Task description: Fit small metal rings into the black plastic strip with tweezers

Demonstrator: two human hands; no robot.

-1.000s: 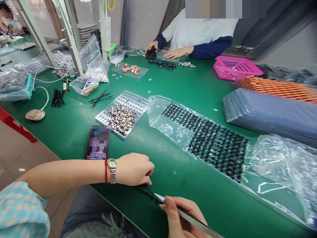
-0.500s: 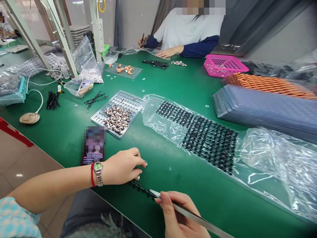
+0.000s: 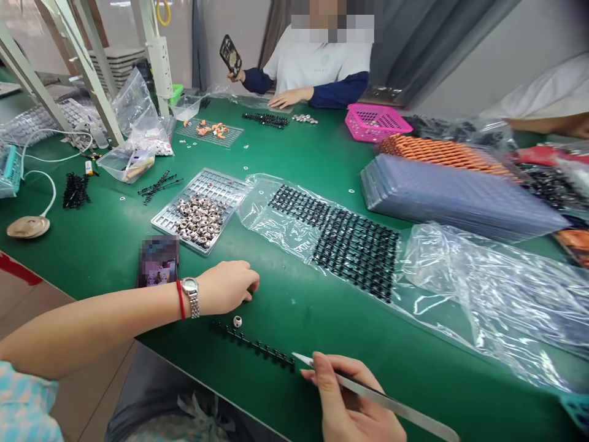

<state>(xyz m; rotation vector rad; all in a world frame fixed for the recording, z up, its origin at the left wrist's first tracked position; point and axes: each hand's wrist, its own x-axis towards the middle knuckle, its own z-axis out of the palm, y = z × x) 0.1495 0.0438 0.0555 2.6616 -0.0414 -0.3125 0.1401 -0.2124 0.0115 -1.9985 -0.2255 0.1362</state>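
Note:
My right hand (image 3: 356, 399) grips metal tweezers (image 3: 377, 400), their pointed tips beside the right end of a black toothed strip (image 3: 260, 347) lying on the green table. Close to the strip's left part sits a small pale ring-shaped piece (image 3: 237, 321) with a dark hole. My left hand (image 3: 225, 287) is above it, fingers curled downward; whatever is between the fingertips is hidden. Behind that hand a clear tray (image 3: 221, 184) carries a heap of similar shiny pieces (image 3: 197, 221).
A phone (image 3: 157, 261) lies by my left wrist. Rows of black strips (image 3: 354, 252) rest on plastic film (image 3: 442, 276) at centre right. Stacked clear trays (image 3: 442, 193) and a pink basket (image 3: 377, 123) stand behind. Across the table, a person (image 3: 317, 67) holds up a phone (image 3: 230, 55).
My left hand has lifted up and away from the strip, uncovering its left part and the ring piece. The tweezers stay near the strip's right end. The person opposite has raised a phone.

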